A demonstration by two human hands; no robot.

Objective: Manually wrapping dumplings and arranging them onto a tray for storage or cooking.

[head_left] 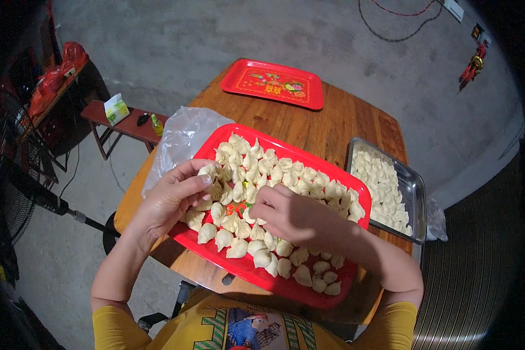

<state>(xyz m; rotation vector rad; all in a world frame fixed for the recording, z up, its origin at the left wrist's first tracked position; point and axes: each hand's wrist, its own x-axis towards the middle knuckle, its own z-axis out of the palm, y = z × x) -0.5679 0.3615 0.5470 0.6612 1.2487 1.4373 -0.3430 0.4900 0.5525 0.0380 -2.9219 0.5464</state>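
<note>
Dumplings (237, 249) crowd the large red tray (297, 293) on the table (356, 119). Left hand (172, 192) pinches one; right hand (294, 216) curls, its hold hidden. Packed so tightly, they could stick together and tear.

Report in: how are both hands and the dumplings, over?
Left hand pinching a dumpling. Right hand over the red tray, grip hidden. Dumplings cover most of it. Plastic bag close by, left.

Left hand (168, 195) raised, thumb angled in towards bent fingers (186, 167)! Right hand (289, 213) curled, back upward, fingertips hidden; both elbows bent, forearms (119, 265) slanting inward!
</note>
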